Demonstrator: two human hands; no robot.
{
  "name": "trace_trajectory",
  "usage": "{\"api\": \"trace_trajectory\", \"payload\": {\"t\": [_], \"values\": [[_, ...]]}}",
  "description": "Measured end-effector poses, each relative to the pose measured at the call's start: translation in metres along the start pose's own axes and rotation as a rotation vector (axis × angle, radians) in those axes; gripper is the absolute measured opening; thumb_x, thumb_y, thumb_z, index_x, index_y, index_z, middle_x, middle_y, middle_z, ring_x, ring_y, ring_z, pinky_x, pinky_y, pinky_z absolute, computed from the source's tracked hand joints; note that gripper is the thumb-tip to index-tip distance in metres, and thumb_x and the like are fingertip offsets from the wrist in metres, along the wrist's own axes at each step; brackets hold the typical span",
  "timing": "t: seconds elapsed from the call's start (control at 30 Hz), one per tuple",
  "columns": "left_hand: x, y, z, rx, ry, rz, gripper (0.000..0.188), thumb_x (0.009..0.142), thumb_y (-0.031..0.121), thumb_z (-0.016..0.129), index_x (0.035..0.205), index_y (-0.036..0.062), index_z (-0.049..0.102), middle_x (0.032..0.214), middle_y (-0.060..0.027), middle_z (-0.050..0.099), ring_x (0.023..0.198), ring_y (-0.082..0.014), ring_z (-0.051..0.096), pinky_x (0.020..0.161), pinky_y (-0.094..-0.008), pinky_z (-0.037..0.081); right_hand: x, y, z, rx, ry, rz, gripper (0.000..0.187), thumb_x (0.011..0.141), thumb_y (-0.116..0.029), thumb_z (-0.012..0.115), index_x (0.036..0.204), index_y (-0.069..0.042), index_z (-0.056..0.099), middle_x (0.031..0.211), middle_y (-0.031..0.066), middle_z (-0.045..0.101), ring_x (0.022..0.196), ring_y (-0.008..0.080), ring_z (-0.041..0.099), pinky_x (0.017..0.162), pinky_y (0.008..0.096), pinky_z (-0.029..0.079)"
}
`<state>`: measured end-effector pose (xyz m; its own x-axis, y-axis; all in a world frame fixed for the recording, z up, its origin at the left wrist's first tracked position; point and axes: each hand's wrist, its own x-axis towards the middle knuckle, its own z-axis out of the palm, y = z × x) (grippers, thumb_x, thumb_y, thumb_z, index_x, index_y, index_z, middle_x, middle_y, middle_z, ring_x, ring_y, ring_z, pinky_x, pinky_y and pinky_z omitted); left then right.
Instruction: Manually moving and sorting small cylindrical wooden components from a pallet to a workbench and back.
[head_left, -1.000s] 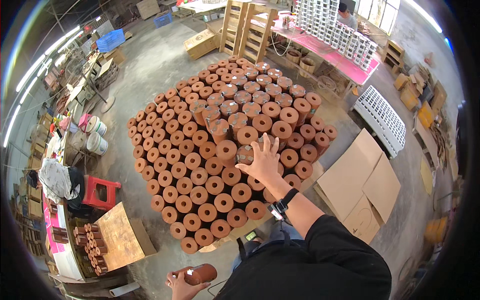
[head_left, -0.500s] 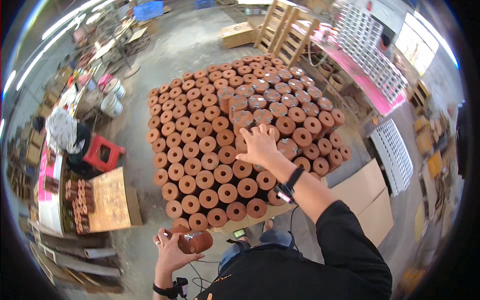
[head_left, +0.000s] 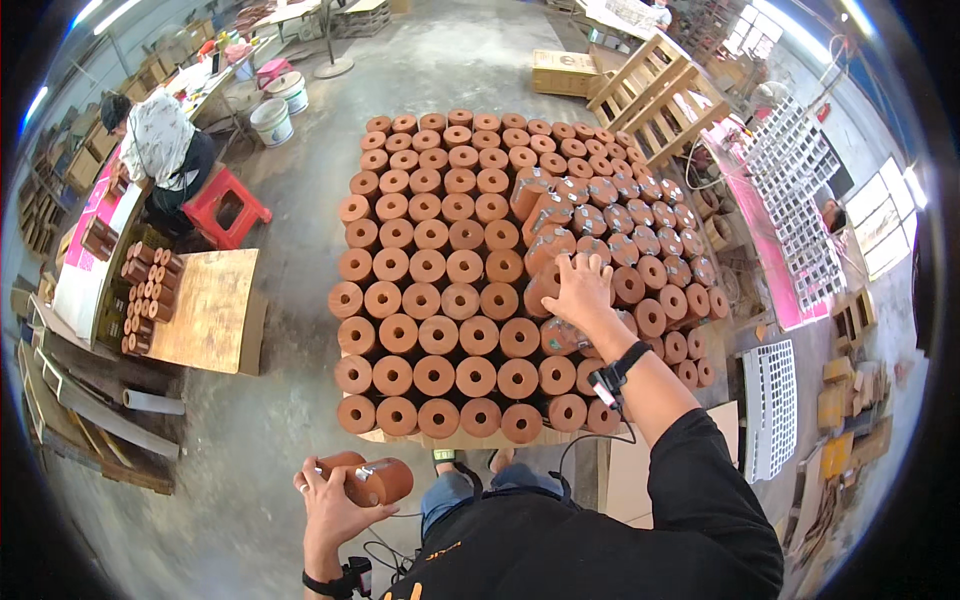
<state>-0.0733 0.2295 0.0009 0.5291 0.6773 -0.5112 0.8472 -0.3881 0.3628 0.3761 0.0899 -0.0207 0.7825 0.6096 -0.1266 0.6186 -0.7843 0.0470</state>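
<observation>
In the head view, your left hand (head_left: 335, 508) grips a clipped reddish-brown cylinder (head_left: 394, 481) off the near-left corner of the block of bored cylinders (head_left: 472, 301); your fingers partly cover a second brown piece (head_left: 341, 461) beside it. Your right hand (head_left: 585, 292) arches, half spread, over a cylinder (head_left: 540, 290), masking its end; I can't tell whether it grips.
</observation>
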Motion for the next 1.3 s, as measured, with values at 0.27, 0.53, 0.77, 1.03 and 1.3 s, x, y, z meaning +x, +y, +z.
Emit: {"api": "trace_trajectory", "payload": {"t": [0.27,0.53,0.77,1.03,1.3], "values": [[0.016,0.053,-0.013,0.072,0.028,0.131,0.087,0.046,0.049,0.093,0.112,0.0032,0.061,0.140,-0.0258,0.026,0.132,-0.0488,0.020,0.106,-0.0587,0.031,-0.081,-0.038,-0.015,0.443,0.177,-0.276,0.056,0.085,-0.031,0.067,0.135,-0.013,0.048,0.134,0.0148,0.048,0.125,0.0378,0.041,0.103,0.0569,0.034],[0.022,0.171,0.042,-0.124,-0.264,0.462,0.087,0.050,0.044,0.091,0.118,-0.0012,0.060,0.126,-0.0184,0.038,0.125,-0.0365,0.036,0.100,-0.0460,0.041,-0.237,-0.012,0.004,0.732,-0.037,-0.576,0.105,0.066,-0.031,0.082,0.154,-0.022,0.024,0.140,0.0116,0.040,0.123,0.0344,0.040,0.102,0.0494,0.030],[-0.010,0.310,0.104,-0.017,-0.340,0.810,0.099,0.054,0.059,0.089,0.126,0.0014,0.056,0.136,-0.0264,0.029,0.129,-0.0451,0.029,0.105,-0.0502,0.036,-0.258,0.134,-0.004,0.766,0.212,-0.323,0.082,0.067,-0.025,0.082,0.139,-0.010,0.046,0.128,0.0103,0.053,0.121,0.0302,0.047,0.101,0.0442,0.034],[-0.013,0.434,0.213,0.064,0.097,0.980,0.037,0.078,0.007,0.070,0.114,0.0153,0.065,0.133,-0.0203,0.040,0.123,-0.0431,0.038,0.105,-0.0514,0.031,-0.216,0.342,0.057,1.019,0.481,0.216,0.086,0.065,-0.011,0.088,0.137,-0.007,0.042,0.127,0.0143,0.051,0.110,0.0297,0.057,0.094,0.0401,0.048],[0.015,0.518,0.276,0.193,0.223,1.030,0.068,0.075,0.003,0.073,0.136,0.0106,0.045,0.136,-0.0174,0.040,0.118,-0.0411,0.038,0.100,-0.0500,0.038,-0.152,0.391,0.109,1.032,0.448,0.117,0.091,0.064,-0.027,0.092,0.137,-0.008,0.042,0.125,0.0168,0.044,0.115,0.0371,0.051,0.096,0.0451,0.047]]}}
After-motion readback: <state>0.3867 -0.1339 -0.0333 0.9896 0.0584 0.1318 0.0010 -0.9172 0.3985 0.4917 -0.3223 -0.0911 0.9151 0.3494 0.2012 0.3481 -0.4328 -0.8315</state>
